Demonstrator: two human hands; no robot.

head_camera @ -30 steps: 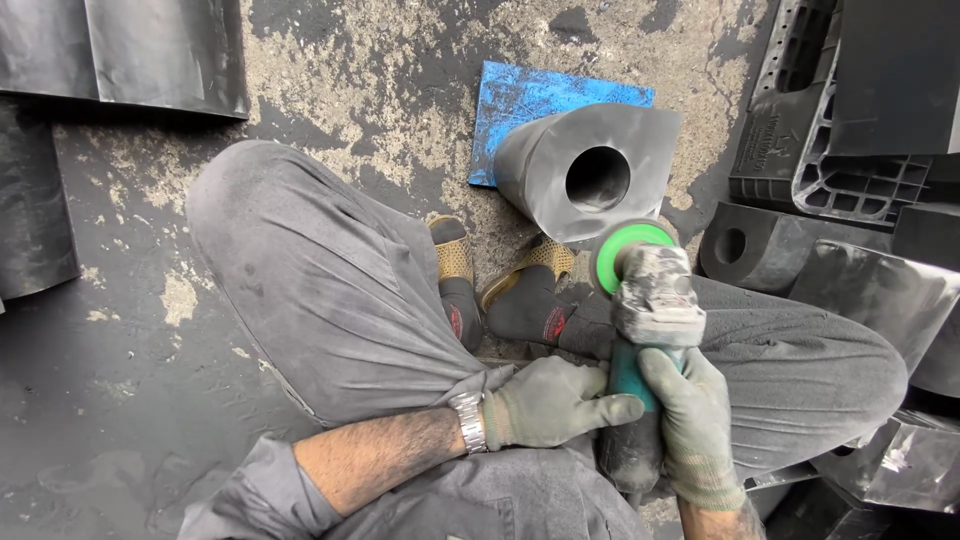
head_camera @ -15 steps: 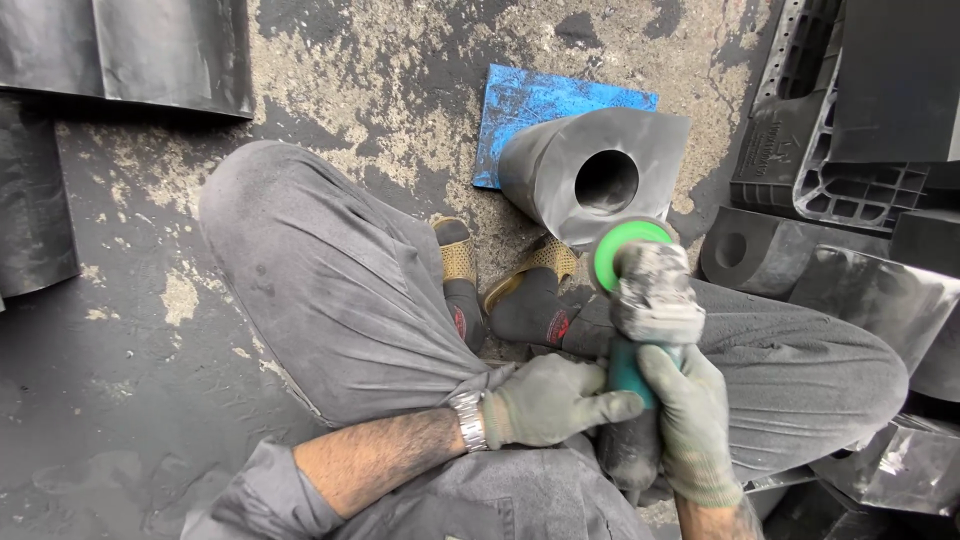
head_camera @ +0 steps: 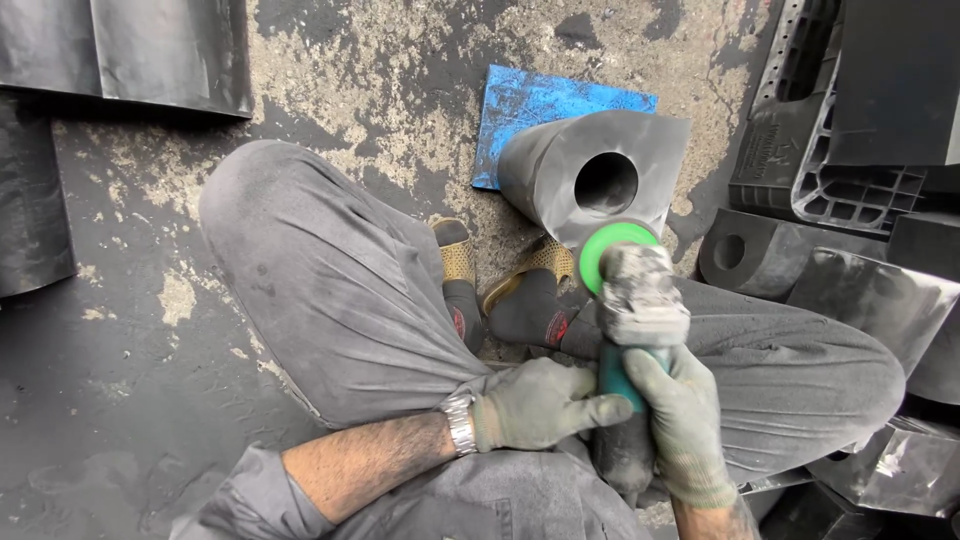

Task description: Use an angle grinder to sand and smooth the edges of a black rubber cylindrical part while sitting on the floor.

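Note:
I sit on the floor with knees bent, both hands gloved. My right hand (head_camera: 685, 420) grips the body of an angle grinder (head_camera: 635, 310) with a green disc (head_camera: 612, 246) at its head. My left hand (head_camera: 540, 402) holds the grinder's teal grip from the left side. The disc sits at the near lower edge of a grey block with a round hole (head_camera: 600, 175), which rests on a blue board (head_camera: 540, 105) in front of my feet.
Several dark grey blocks (head_camera: 745, 250) and a black plastic crate (head_camera: 810, 150) crowd the right side. Dark sheets (head_camera: 150, 50) lie at the top left and left edge. The concrete floor (head_camera: 130, 380) is worn and dusty.
The view has shifted slightly; grinder and both hands stay in the same grip with the disc at the block's edge.

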